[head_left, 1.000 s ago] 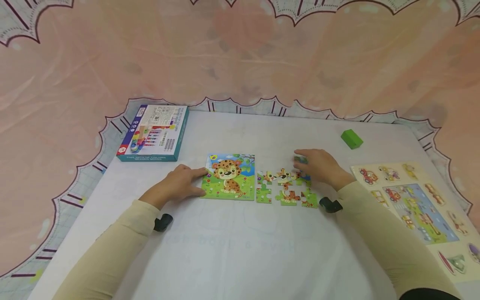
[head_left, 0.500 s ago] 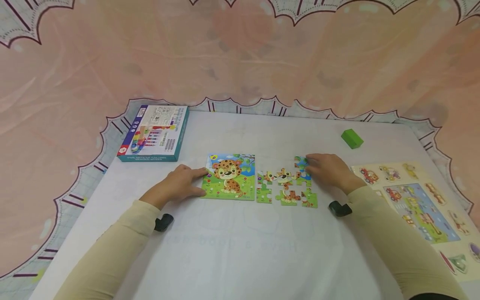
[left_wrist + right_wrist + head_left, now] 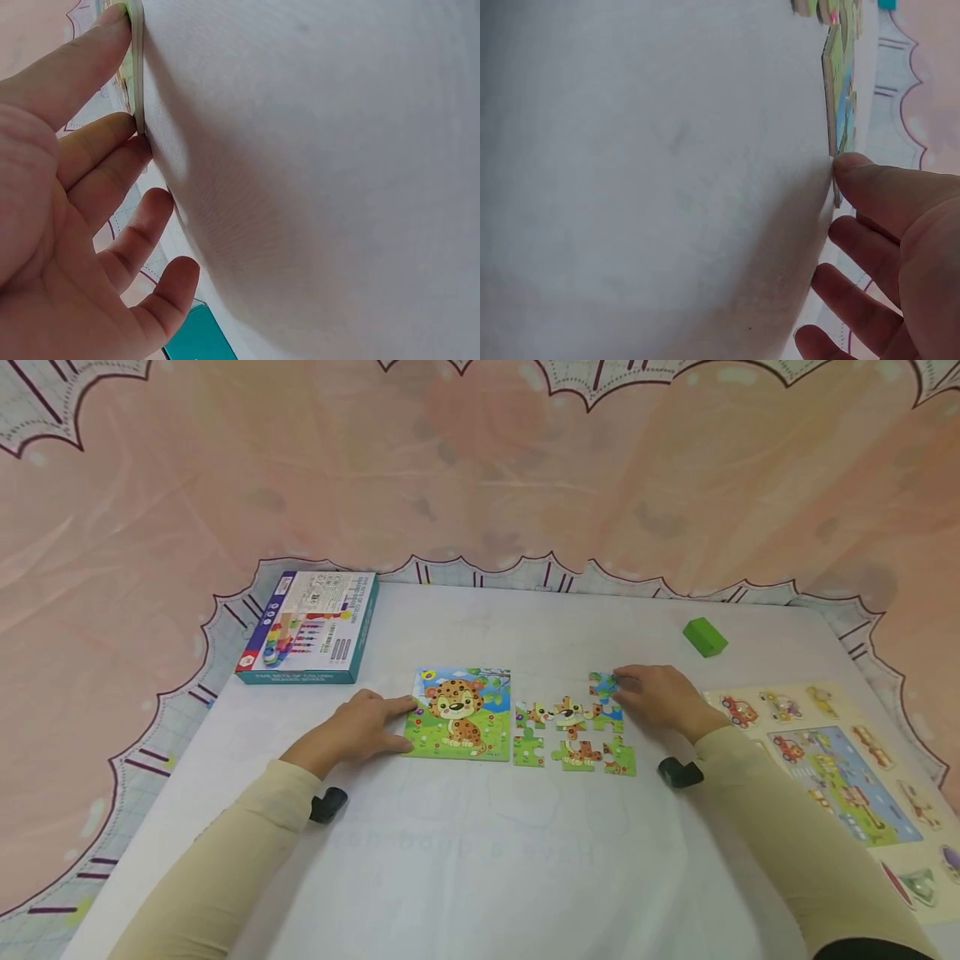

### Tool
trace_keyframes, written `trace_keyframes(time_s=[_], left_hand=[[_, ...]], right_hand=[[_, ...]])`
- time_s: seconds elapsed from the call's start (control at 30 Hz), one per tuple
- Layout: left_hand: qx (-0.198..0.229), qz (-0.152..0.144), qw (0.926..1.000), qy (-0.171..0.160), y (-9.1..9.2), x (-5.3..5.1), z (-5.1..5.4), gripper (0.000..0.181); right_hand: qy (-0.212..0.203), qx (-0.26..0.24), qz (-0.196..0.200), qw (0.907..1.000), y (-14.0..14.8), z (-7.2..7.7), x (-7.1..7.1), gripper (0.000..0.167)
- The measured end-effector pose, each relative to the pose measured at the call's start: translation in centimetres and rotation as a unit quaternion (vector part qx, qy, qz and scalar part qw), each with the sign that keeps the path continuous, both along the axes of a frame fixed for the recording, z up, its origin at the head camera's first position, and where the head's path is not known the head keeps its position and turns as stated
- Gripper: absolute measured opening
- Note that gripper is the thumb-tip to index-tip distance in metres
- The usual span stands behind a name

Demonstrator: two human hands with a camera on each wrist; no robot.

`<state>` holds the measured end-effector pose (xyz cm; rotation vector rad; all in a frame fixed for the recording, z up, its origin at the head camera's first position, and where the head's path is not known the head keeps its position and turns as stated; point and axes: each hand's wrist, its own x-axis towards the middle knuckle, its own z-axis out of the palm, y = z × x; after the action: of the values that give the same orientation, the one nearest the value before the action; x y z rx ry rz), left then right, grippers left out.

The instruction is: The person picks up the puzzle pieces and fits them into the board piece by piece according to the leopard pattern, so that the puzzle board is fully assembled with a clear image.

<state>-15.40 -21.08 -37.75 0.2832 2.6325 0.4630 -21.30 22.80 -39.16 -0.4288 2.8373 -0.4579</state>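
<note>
A leopard picture board (image 3: 457,714) lies flat in the middle of the table. My left hand (image 3: 363,727) touches its left edge with thumb and index finger spread; in the left wrist view the thumb (image 3: 67,67) rests on the board's edge and the other fingers are loosely bent. To the right lie several loose jigsaw pieces (image 3: 577,756) of a matching leopard picture. My right hand (image 3: 660,697) is at the right side of the upper-right blue and green jigsaw piece (image 3: 602,683), fingertips at its edge. In the right wrist view the thumb (image 3: 877,184) lies by a piece's edge.
A boxed toy set (image 3: 307,627) lies at the back left. At the back right is a green block (image 3: 705,637). A large picture board (image 3: 847,785) with vehicles and figures lies at the right, partly under the right forearm. White cloth (image 3: 465,860) covers the table.
My right hand has drawn back to the right from over the upper-right jigsaw piece, uncovering it, then stayed almost still. The left hand and the leopard board have not moved.
</note>
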Motion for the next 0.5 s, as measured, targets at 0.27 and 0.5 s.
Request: trace_keyframes(time_s=[0.27, 0.5], left_hand=[[-0.002, -0.001, 1.0000, -0.002, 0.00, -0.03, -0.02, 0.074], [-0.004, -0.004, 1.0000, -0.002, 0.08, 0.03, 0.08, 0.074]], right_hand=[[0.003, 0.018, 0.012, 0.9998, -0.39, 0.41, -0.38, 0.048], [0.003, 0.026, 0.020, 0.9995, -0.68, 0.64, -0.73, 0.043]])
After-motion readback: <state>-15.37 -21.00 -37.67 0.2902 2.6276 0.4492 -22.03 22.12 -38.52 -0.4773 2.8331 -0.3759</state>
